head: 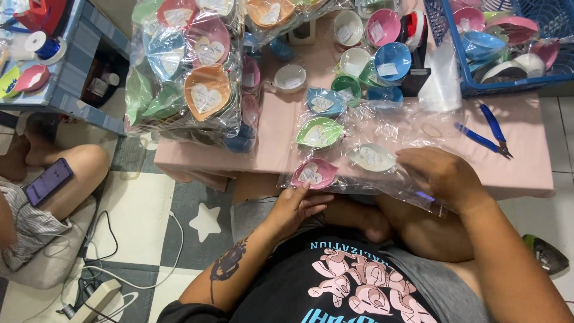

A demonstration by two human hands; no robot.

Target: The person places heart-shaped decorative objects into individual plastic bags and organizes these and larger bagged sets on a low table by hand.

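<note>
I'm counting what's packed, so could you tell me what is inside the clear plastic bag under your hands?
Inside the clear plastic bag lie a pink dish, a green dish and a white dish. The right hand covers whatever lies beneath it.
</note>
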